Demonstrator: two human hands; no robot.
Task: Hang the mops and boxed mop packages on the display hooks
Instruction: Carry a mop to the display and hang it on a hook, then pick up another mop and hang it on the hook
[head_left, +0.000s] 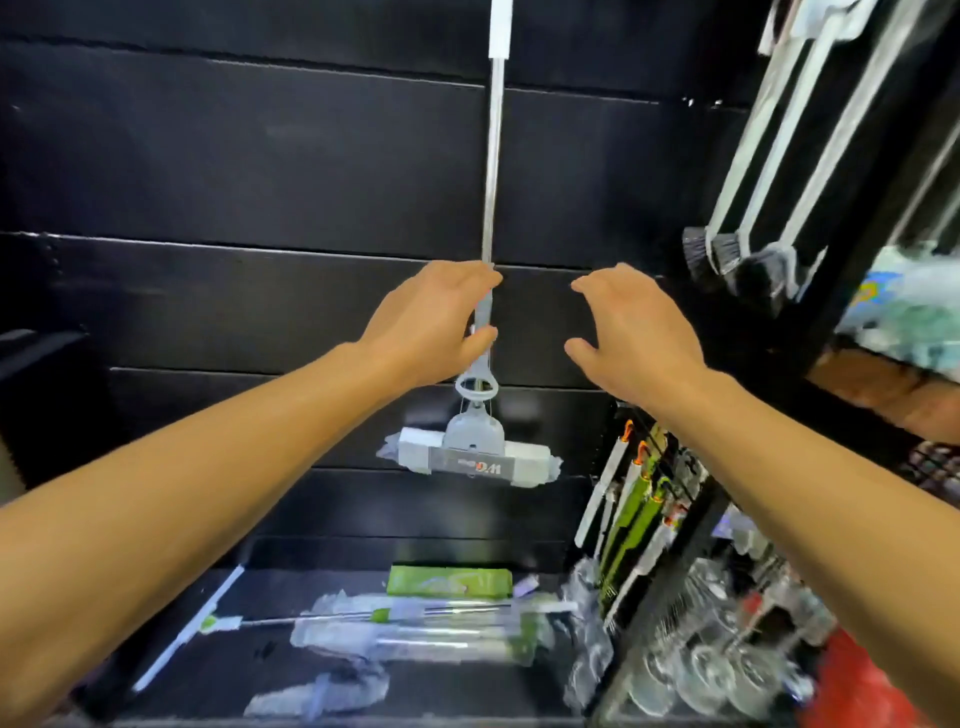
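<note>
A grey sponge mop (492, 171) hangs upright against the black slat wall, its metal pole running up out of view and its wrapped white head (470, 457) at the bottom. My left hand (434, 322) grips the pole's lower part just above the grey lever ring. My right hand (634, 332) hovers to the right of the pole with fingers spread and loosely bent, touching nothing. On the black bottom shelf lie more mops wrapped in clear plastic (415, 631), a green boxed package (449, 581) and a green-and-white squeegee (189, 626).
Long-handled brushes (748, 260) hang on the upper right. Green and white carded tools (634, 514) hang lower right. Glassware (717, 654) fills shelves at the bottom right. The black slat wall (260, 182) left of the mop carries nothing.
</note>
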